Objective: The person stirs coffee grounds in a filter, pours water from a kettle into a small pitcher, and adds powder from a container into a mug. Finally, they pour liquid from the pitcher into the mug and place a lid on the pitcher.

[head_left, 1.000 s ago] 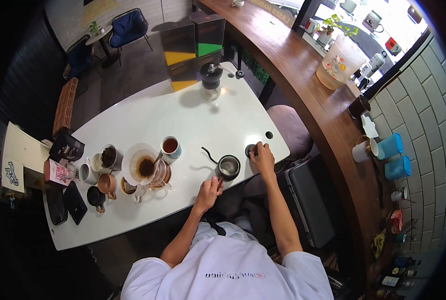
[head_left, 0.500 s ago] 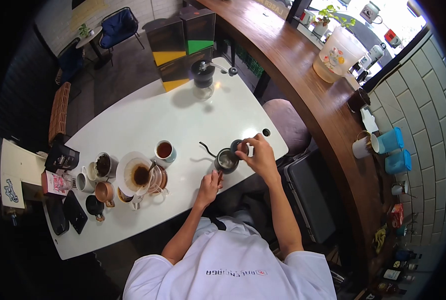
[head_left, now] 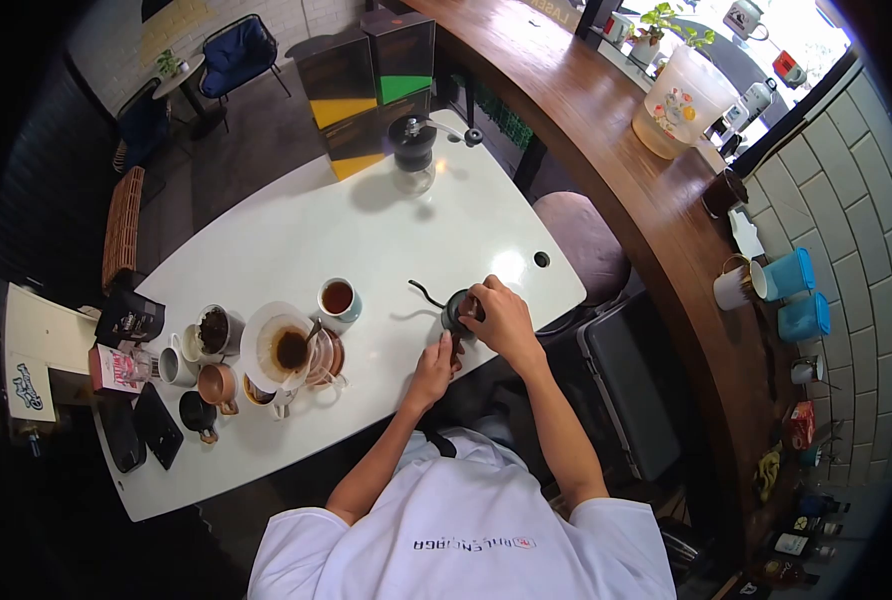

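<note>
A small dark gooseneck kettle (head_left: 450, 316) stands at the near right of the white table (head_left: 386, 240), its thin spout pointing left. My left hand (head_left: 432, 372) is closed around the kettle's handle on the near side. Above the kettle's mouth, my right hand (head_left: 504, 318) grips the dark lid (head_left: 471, 306) with its fingers bent down over it; the hand hides part of the kettle top. To the left is a cup of reddish-brown drink (head_left: 339, 298). Further left, a white dripper (head_left: 261, 345) holds a paper filter with wet coffee grounds (head_left: 292, 350), over a glass server (head_left: 326, 360).
A hand coffee grinder (head_left: 413, 150) stands at the table's far end. Several mugs, including a copper one (head_left: 216, 384), crowd the left side beside a dark phone-like slab (head_left: 158, 425). A curved wooden counter (head_left: 626, 190) and a round stool (head_left: 583, 245) lie right.
The lid has moved from beside the kettle's open mouth to over it, in my right hand. My left hand stays on the handle. The whole view has shifted slightly.
</note>
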The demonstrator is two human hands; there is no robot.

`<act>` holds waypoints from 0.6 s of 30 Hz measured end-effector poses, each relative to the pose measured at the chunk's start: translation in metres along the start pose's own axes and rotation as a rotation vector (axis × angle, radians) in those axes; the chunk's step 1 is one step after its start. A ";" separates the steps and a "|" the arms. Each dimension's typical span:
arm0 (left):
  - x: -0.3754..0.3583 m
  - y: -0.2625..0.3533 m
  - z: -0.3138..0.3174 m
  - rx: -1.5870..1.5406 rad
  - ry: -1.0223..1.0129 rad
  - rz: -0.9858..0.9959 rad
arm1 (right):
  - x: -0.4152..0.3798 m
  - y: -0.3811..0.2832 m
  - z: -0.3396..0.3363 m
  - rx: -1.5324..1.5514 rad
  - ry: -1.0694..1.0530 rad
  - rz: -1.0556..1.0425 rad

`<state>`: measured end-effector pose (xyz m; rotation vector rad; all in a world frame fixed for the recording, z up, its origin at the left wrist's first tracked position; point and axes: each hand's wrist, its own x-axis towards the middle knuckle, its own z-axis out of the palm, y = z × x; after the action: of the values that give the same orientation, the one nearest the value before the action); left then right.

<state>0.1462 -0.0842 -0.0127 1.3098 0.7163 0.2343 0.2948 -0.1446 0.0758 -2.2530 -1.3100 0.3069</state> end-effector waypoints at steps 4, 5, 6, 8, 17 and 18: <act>0.001 -0.001 0.000 -0.011 -0.009 -0.014 | 0.000 0.003 0.004 0.008 0.010 0.002; 0.002 -0.003 -0.002 -0.016 -0.026 -0.007 | -0.001 0.004 0.004 0.008 0.004 0.007; 0.002 -0.002 -0.003 -0.018 -0.045 0.000 | -0.002 0.003 0.002 0.009 0.008 0.011; 0.001 0.000 -0.005 0.034 -0.059 0.001 | -0.003 0.001 -0.002 0.037 0.008 0.025; -0.046 0.069 -0.042 0.779 0.049 -0.043 | -0.047 0.035 -0.088 0.150 0.297 0.179; -0.048 0.083 -0.043 0.793 0.019 -0.026 | -0.059 0.039 -0.105 0.160 0.359 0.180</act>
<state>0.1031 -0.0535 0.0777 2.0466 0.8814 -0.0772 0.3395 -0.2437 0.1406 -2.1681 -0.8700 0.0603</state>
